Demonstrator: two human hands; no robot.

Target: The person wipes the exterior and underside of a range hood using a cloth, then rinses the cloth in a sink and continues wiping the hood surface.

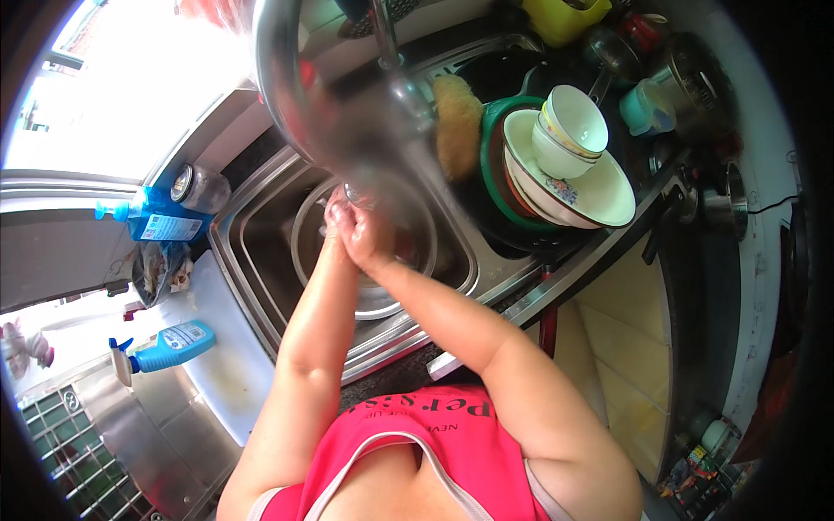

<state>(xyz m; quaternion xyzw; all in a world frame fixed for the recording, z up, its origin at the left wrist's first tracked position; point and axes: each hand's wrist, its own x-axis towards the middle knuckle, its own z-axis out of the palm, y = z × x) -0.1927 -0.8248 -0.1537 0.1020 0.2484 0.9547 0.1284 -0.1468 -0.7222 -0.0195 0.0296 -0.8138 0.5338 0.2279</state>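
Both my hands are together under the blurred metal faucet [280,84], above a round metal basin [300,241] in the stainless steel sink [254,260]. My left hand [337,215] presses against my right hand [368,234]; the hands look wet, and their fingers overlap. Which fingers are bent is hard to tell, and no object shows between the palms. The faucet's end partly covers the fingers. What lies in the basin is blurred and partly behind my hands and forearms.
Right of the sink, white bowls [573,124] sit on a large white dish [612,189] over a green-rimmed basin [488,143]. A tan sponge or cloth [456,127] lies beside them. On the left are a blue pump bottle [166,218], a glass jar [205,189] and a spray bottle [176,345].
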